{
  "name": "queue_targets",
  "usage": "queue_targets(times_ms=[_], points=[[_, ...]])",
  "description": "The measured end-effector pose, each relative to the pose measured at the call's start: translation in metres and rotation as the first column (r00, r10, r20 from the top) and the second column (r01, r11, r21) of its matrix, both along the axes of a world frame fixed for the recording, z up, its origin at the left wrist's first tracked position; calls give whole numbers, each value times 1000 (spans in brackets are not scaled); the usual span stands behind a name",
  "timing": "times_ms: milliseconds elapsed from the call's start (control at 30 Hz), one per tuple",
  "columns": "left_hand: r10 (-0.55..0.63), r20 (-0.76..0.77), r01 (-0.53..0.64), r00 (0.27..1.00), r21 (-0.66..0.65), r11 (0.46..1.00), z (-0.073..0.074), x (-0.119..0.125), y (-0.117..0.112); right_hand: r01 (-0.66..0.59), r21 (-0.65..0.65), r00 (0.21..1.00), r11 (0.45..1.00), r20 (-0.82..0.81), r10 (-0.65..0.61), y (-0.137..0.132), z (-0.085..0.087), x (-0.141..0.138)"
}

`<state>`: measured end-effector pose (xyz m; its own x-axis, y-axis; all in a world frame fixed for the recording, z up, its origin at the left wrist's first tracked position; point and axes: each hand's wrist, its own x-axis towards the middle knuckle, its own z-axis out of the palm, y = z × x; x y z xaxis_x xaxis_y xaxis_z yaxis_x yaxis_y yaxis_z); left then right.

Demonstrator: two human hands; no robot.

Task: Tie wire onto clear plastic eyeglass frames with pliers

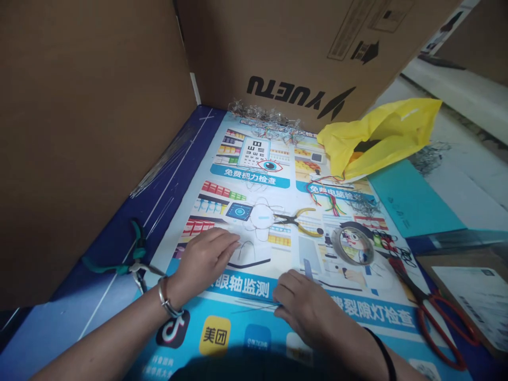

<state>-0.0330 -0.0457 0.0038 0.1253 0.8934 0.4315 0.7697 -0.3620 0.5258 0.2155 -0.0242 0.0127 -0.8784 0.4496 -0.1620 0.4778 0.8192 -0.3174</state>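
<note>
My left hand (pixel 204 259) rests palm down on a printed poster (pixel 254 174), its fingers stretched toward a small wire flower shape (pixel 260 217). My right hand (pixel 305 307) lies lower on the poster with the fingers curled together over thin wires (pixel 254 306) near a small blue strip (pixel 308 269); what they pinch is hidden. Yellow-handled pliers (pixel 299 220) lie just beyond the wire shape.
A roll of clear tape (pixel 353 246), red-handled scissors (pixel 432 307) and a yellow plastic bag (pixel 377 135) sit to the right. Green-handled pliers (pixel 137 254) lie at the left. Cardboard walls (pixel 87 132) close off the left and back. More wire pieces (pixel 265 114) lie by the back box.
</note>
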Motion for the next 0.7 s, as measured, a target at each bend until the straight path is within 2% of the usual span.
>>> queue_targets(times_ms=[133, 267, 400, 567, 700], points=[[10, 18, -10, 1000, 17, 1000, 1, 1, -2, -54, -6, 998, 999, 45, 55, -5, -4, -1], [15, 15, -15, 1000, 13, 1000, 1, 2, -2, -112, 20, 990, 993, 92, 110, -6, 4, -1], [13, 9, -13, 1000, 23, 1000, 2, 1, -2, -106, -6, 994, 994, 40, 106, -3, 13, 0], [-2, 4, 2, 1000, 12, 1000, 2, 0, -3, -93, -83, 996, 992, -13, 92, 2, 13, 3], [-55, -1, 55, 999, -32, 998, 12, 3, -7, -83, -83, 990, 993, -123, 72, 7, 14, 7]])
